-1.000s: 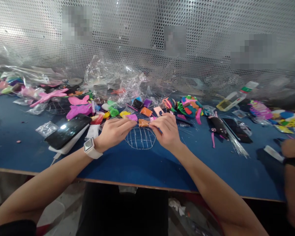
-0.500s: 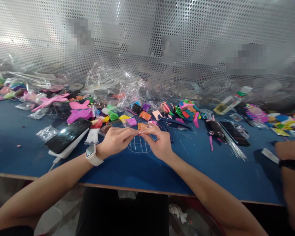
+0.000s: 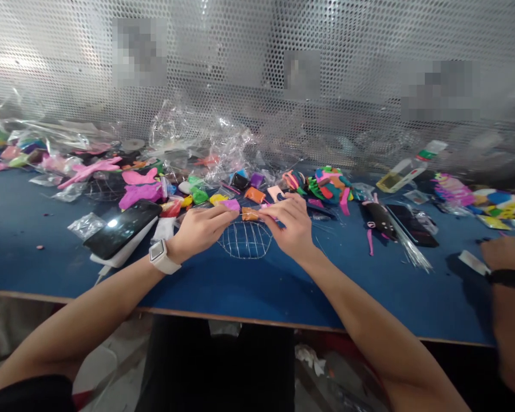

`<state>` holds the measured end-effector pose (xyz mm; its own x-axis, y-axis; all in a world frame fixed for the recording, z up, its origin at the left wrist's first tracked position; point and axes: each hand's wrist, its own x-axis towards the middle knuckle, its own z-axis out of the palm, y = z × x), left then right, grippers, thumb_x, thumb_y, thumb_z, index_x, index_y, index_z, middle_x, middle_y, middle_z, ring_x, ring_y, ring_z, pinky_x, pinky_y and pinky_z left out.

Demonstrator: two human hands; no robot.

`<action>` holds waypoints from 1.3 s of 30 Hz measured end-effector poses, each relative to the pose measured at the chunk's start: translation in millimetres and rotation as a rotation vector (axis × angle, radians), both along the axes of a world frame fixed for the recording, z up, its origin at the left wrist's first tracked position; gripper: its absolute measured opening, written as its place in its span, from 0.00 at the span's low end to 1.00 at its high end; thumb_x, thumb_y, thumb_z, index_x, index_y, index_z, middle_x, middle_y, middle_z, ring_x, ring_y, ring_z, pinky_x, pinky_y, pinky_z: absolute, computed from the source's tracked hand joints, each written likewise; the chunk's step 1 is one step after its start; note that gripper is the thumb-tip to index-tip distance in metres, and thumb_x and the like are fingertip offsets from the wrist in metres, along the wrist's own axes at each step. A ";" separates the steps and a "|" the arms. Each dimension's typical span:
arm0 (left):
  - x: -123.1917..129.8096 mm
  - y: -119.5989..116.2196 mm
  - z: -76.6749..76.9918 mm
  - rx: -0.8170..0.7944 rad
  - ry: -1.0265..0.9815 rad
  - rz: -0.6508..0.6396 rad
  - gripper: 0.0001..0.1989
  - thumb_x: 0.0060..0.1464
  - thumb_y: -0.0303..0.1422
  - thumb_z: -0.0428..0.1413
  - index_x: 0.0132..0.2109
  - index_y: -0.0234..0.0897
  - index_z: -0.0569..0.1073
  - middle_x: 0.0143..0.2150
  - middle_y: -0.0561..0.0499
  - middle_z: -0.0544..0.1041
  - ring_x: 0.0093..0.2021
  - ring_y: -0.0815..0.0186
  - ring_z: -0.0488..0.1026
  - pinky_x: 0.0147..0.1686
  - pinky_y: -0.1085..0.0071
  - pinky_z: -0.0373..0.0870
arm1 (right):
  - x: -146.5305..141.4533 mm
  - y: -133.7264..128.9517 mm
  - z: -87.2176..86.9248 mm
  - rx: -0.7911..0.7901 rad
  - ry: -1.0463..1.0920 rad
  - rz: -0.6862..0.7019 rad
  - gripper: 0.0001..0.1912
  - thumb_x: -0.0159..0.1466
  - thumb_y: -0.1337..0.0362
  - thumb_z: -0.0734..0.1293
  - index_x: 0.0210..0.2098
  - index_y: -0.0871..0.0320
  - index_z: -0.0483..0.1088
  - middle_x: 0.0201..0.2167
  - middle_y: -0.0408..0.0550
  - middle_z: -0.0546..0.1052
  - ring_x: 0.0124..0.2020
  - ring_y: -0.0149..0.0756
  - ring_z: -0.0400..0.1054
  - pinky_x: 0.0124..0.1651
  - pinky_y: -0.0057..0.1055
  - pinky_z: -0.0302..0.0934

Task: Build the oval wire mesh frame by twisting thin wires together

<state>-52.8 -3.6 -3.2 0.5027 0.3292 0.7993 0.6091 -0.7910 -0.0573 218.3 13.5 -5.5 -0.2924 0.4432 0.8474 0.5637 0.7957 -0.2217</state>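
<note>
A curved wire frame point(image 3: 245, 240), made of thin silvery wires crossing like a small basket, is between my two hands above the blue table. My left hand point(image 3: 205, 228), with a white watch point(image 3: 163, 257) on its wrist, pinches wire at the frame's upper left. The fingers of my right hand point(image 3: 292, 224) are closed on wire at the upper right. A thin strand stretches between the fingertips. Just behind it lie an orange clay packet point(image 3: 249, 214) and a purple packet point(image 3: 230, 204). The exact grip points are partly hidden by my fingers.
A phone point(image 3: 122, 229) on a white block lies left. Coloured clay packets and crumpled clear wrappers point(image 3: 223, 137) line the back by a perforated metal panel point(image 3: 249, 57). On the right are a bottle point(image 3: 405, 171), loose wires point(image 3: 409, 246), another phone point(image 3: 412, 224) and another person's hand point(image 3: 507, 254).
My hands have moved apart, the right one shifting rightward, and a thin strand now shows between them. More of the wire frame is visible. The camera view has shifted slightly.
</note>
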 end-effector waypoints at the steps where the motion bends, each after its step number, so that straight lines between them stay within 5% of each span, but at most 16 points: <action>1: -0.8 0.5 0.1 -0.003 0.006 0.006 0.09 0.77 0.27 0.55 0.52 0.37 0.81 0.43 0.49 0.89 0.37 0.69 0.88 0.36 0.75 0.83 | 1.4 0.5 1.6 0.019 -0.019 -0.011 0.05 0.76 0.61 0.74 0.43 0.42 0.81 0.38 0.37 0.89 0.40 0.42 0.83 0.69 0.55 0.68; 6: -0.9 -0.8 0.9 -0.018 -0.010 0.026 0.08 0.77 0.27 0.56 0.51 0.37 0.80 0.43 0.50 0.89 0.36 0.70 0.87 0.34 0.76 0.81 | -3.3 -5.8 4.2 0.010 0.001 -0.024 0.06 0.75 0.61 0.74 0.40 0.43 0.80 0.36 0.37 0.88 0.39 0.42 0.83 0.67 0.55 0.69; 12: 1.4 -4.4 0.2 -0.073 -0.054 -0.030 0.06 0.76 0.27 0.57 0.50 0.36 0.79 0.44 0.48 0.89 0.37 0.68 0.88 0.34 0.75 0.81 | -20.4 -19.5 -5.3 -0.177 0.118 0.102 0.05 0.75 0.62 0.74 0.40 0.48 0.81 0.38 0.38 0.90 0.36 0.39 0.85 0.76 0.60 0.66; 23: 8.8 -8.1 -2.1 -0.087 -0.054 -0.122 0.05 0.76 0.26 0.56 0.49 0.37 0.77 0.41 0.51 0.88 0.35 0.70 0.87 0.31 0.78 0.77 | -33.2 -28.5 -12.1 -0.448 0.261 0.270 0.08 0.73 0.56 0.77 0.38 0.49 0.84 0.35 0.40 0.90 0.36 0.39 0.86 0.76 0.62 0.67; 27: 5.2 -5.1 -1.7 -0.073 -0.040 -0.090 0.06 0.77 0.27 0.56 0.51 0.37 0.78 0.44 0.49 0.89 0.36 0.69 0.87 0.35 0.76 0.81 | -24.8 -18.2 -9.9 -0.366 0.221 0.190 0.08 0.74 0.56 0.76 0.38 0.48 0.84 0.37 0.39 0.90 0.36 0.40 0.85 0.74 0.59 0.69; 34: -2.1 0.6 -2.6 -0.073 -0.028 -0.023 0.09 0.77 0.27 0.55 0.50 0.37 0.81 0.43 0.49 0.89 0.38 0.69 0.87 0.36 0.76 0.81 | -2.8 -5.3 4.1 0.019 0.032 -0.013 0.05 0.74 0.60 0.77 0.39 0.45 0.81 0.36 0.37 0.89 0.36 0.39 0.83 0.71 0.53 0.68; 39: -2.0 0.4 -4.6 -0.093 -0.048 -0.007 0.08 0.77 0.29 0.56 0.51 0.37 0.81 0.43 0.49 0.89 0.37 0.69 0.87 0.35 0.75 0.79 | -1.9 -5.3 4.1 0.038 0.021 -0.014 0.05 0.74 0.62 0.76 0.40 0.45 0.81 0.37 0.37 0.89 0.38 0.39 0.83 0.69 0.53 0.69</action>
<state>-54.8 -3.3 -7.8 0.4672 0.3995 0.7887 0.6038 -0.7958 0.0454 216.4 8.2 -1.5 -0.2685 0.4144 0.8696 0.5705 0.7958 -0.2031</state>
